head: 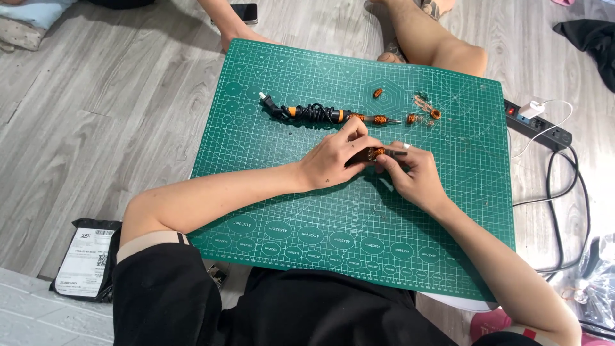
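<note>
The hands (375, 163) hide most of the small copper-wound part (377, 152), too small to identify.

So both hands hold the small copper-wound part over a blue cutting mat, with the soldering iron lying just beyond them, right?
Not quite: the cutting mat is green, not blue, as the head view shows. The rest stands: the left hand and right hand hold the small copper-wound part, and the soldering iron lies just beyond them.

The grey wood floor (115, 96) carries a green cutting mat (359, 211), a black parcel (86, 259) and a power strip (537, 126).
</note>
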